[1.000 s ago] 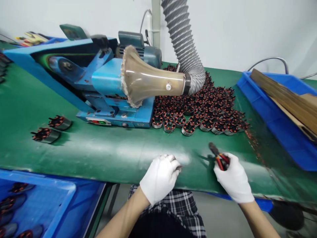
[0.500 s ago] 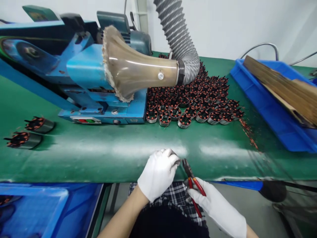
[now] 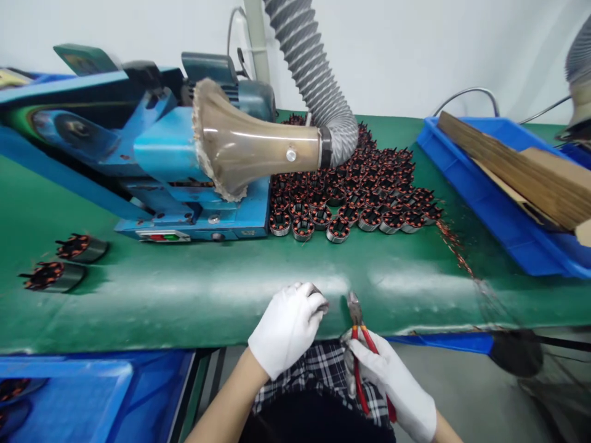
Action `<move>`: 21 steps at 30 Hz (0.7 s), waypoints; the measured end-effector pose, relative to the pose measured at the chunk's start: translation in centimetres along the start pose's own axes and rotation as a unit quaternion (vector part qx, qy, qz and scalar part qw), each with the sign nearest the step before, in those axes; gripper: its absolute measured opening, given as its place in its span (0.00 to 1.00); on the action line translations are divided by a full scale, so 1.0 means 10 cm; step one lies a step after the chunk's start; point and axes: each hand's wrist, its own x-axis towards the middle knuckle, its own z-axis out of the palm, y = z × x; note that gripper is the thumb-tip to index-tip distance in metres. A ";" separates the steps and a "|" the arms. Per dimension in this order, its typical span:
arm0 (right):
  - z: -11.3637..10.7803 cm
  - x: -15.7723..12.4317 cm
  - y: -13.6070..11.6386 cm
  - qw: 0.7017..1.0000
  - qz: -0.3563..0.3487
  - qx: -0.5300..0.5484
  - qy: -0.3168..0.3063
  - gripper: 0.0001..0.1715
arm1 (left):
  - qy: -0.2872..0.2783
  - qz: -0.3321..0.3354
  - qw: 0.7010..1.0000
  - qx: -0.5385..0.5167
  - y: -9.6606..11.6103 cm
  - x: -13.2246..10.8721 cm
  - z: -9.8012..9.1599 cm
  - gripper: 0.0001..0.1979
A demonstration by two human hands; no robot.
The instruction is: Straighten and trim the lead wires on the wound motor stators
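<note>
My right hand (image 3: 388, 375), in a white glove, is closed around red-handled cutting pliers (image 3: 356, 314). Their metal jaws point up and away from me, above the table's front edge. To their left, my left hand (image 3: 290, 326), also gloved, curls its fingers inward with the back of the hand towards me. Whatever lies in those fingers is hidden; only darkened fingertips show. A gap separates the left fingers from the plier jaws. Beyond both hands stand many motor stators (image 3: 338, 229) with copper windings, packed close together on the green table (image 3: 207, 314).
A blue belt machine (image 3: 184, 166) with a funnel hood and grey hose (image 3: 318, 74) stands at back left. Two stators (image 3: 58, 277) sit left of it. At right, a blue tray (image 3: 503, 227) holds cardboard; copper wire bits (image 3: 455, 246) lie beside it. Another blue tray (image 3: 87, 369) is lower left.
The view has shifted slightly. My left hand has drawn a little away from the plier jaws, and the pliers have turned more upright with their handles spread wider.
</note>
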 end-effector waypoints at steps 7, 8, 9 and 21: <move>0.12 0.20 -0.14 0.943 -0.028 0.272 -0.191 0.12 | 0.211 -0.055 0.968 0.122 -0.34 -0.10 -0.17 0.10; 0.10 0.30 -0.21 0.939 -0.053 0.294 -0.171 0.11 | 0.229 -0.080 0.960 0.140 -0.36 -0.15 -0.19 0.12; 0.04 0.40 -0.29 0.936 -0.079 0.311 -0.141 0.10 | 0.222 -0.109 0.957 0.153 -0.37 -0.21 -0.22 0.13; -1.07 0.45 -1.13 0.912 -0.292 -0.117 0.262 0.16 | 0.128 -0.190 0.973 -0.004 -0.46 -0.01 -0.16 0.16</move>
